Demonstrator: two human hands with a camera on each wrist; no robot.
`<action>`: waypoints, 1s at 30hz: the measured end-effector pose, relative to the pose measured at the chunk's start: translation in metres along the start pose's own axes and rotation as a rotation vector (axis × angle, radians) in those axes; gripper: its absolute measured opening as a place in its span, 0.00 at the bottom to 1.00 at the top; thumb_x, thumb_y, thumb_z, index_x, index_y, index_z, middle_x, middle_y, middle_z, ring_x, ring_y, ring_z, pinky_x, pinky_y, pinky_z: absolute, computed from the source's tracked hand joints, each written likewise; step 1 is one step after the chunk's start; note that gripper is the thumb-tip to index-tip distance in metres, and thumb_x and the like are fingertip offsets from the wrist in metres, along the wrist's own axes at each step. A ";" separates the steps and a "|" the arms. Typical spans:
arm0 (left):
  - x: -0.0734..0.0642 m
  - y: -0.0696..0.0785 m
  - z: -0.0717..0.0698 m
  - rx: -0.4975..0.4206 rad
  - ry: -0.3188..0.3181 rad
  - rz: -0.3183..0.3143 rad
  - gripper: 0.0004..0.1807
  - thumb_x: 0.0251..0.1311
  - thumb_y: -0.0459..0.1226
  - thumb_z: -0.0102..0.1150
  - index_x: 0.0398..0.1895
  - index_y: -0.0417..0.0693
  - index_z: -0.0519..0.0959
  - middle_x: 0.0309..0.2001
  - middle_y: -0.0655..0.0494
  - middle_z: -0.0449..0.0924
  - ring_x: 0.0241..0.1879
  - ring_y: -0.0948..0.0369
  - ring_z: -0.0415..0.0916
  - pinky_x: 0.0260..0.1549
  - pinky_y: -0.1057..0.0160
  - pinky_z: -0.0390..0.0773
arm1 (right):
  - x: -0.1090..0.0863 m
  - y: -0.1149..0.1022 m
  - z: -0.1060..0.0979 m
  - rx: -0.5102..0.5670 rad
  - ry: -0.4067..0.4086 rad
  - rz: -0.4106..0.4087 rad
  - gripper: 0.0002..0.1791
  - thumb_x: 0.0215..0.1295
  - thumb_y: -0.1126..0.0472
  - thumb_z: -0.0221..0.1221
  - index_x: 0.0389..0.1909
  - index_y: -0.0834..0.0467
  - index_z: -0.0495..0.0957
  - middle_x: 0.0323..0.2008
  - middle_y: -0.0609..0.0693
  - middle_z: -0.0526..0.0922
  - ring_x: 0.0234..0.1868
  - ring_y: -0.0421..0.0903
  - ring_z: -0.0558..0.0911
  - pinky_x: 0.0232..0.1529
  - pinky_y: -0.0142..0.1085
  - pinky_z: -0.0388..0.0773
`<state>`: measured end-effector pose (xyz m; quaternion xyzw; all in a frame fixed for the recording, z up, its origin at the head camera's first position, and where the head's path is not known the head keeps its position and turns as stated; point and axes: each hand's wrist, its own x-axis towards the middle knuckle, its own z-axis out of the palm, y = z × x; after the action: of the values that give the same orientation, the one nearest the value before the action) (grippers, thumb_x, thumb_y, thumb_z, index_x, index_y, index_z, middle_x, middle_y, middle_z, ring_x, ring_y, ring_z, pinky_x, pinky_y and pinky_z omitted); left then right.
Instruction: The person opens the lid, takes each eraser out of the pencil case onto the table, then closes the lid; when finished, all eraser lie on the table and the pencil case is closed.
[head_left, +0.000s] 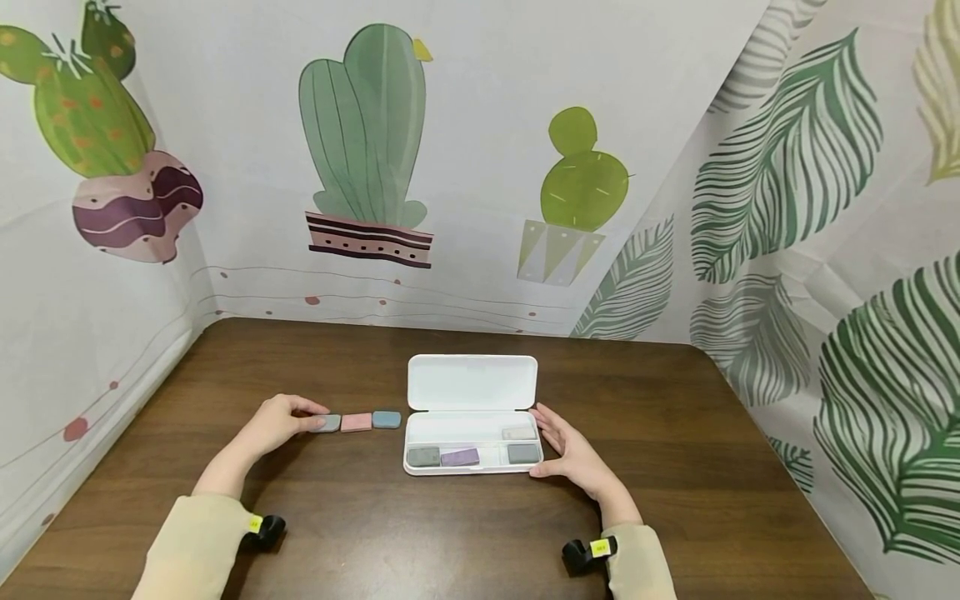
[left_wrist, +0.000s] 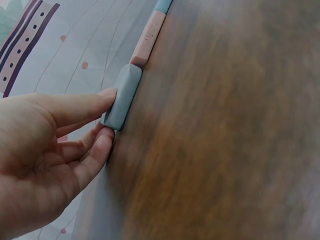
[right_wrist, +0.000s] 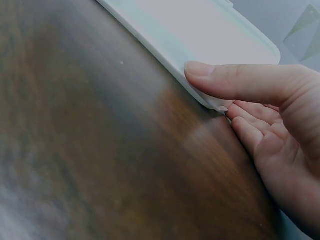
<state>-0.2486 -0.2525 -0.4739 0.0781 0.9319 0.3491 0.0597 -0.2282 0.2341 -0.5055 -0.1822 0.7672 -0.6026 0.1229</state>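
Note:
On the table's left side, my left hand (head_left: 273, 423) pinches a grey eraser (head_left: 327, 424) between thumb and fingers. This eraser (left_wrist: 123, 97) is the left end of a row with a pink eraser (head_left: 356, 422) and a blue eraser (head_left: 386, 420). A white pencil case (head_left: 450, 427) lies with its lid (head_left: 472, 383) raised. My right hand (head_left: 573, 457) grips the case's right end, thumb (right_wrist: 210, 76) at the front corner and fingers along the side. Inside are a dark grey eraser (head_left: 423, 457), a purple eraser (head_left: 460, 457), a grey-blue eraser (head_left: 523, 453) and a whitish block (head_left: 519, 433).
The brown wooden table (head_left: 397, 533) meets a printed cloth (head_left: 480, 167) behind it and at both sides. A black wrist camera (head_left: 262, 532) sits on the left sleeve, another camera (head_left: 587, 554) on the right.

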 end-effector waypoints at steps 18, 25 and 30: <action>0.003 0.000 0.003 -0.124 0.122 0.054 0.17 0.56 0.38 0.69 0.47 0.38 0.83 0.40 0.47 0.85 0.35 0.65 0.77 0.30 0.69 0.77 | 0.000 0.000 0.001 -0.012 -0.001 0.015 0.58 0.47 0.71 0.72 0.75 0.67 0.46 0.74 0.65 0.54 0.76 0.60 0.52 0.63 0.16 0.57; 0.003 0.019 0.005 -0.236 0.072 0.184 0.18 0.58 0.38 0.67 0.50 0.37 0.81 0.45 0.43 0.85 0.39 0.71 0.79 0.38 0.71 0.78 | 0.000 -0.001 0.000 -0.012 -0.002 0.014 0.59 0.47 0.71 0.73 0.75 0.67 0.45 0.74 0.66 0.54 0.76 0.60 0.52 0.63 0.15 0.58; 0.007 0.041 0.016 -0.345 -0.011 0.246 0.19 0.57 0.35 0.68 0.50 0.33 0.80 0.47 0.37 0.83 0.42 0.65 0.82 0.41 0.69 0.80 | 0.000 0.000 0.000 -0.002 0.001 0.014 0.59 0.46 0.72 0.73 0.75 0.67 0.45 0.74 0.66 0.54 0.76 0.60 0.52 0.62 0.15 0.58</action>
<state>-0.2491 -0.2104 -0.4588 0.1818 0.8416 0.5075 0.0340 -0.2283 0.2338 -0.5060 -0.1767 0.7691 -0.6011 0.1265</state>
